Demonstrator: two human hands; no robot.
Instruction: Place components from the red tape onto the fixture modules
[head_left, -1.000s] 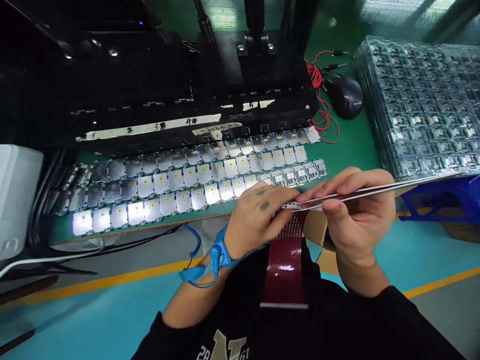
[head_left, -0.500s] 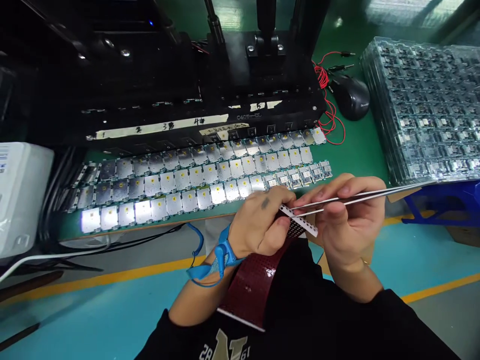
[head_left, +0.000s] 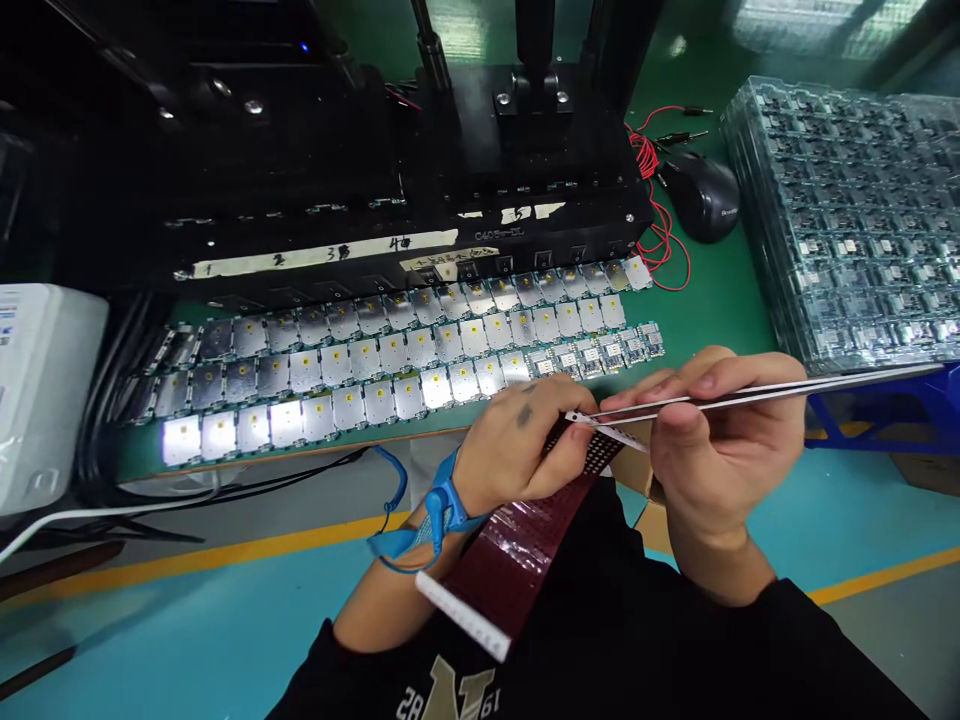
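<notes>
My left hand (head_left: 525,440) is closed on a dark red, glossy sheet (head_left: 517,550), gripping its perforated upper end between thumb and fingers. The sheet hangs down in front of my shirt, with a white strip along its lower edge. A blue wrist strap (head_left: 439,510) circles my left wrist. My right hand (head_left: 727,445) is closed on thin, white-edged sheets (head_left: 862,381), seen almost edge-on. Their left ends meet the white upper edge of the red sheet, close to my left fingertips; whether they are joined to it I cannot tell.
Rows of small circuit boards with metal shields (head_left: 364,355) lie on the green table. Behind them stands a black machine (head_left: 315,200). Stacked clear trays of boards (head_left: 862,220), a black mouse (head_left: 701,195) and red wires (head_left: 666,240) are at right; a white box (head_left: 49,390) is at left.
My right hand and its thin sheets have moved a little to the right. The red sheet's lower end has swung left and up, showing more of its white strip.
</notes>
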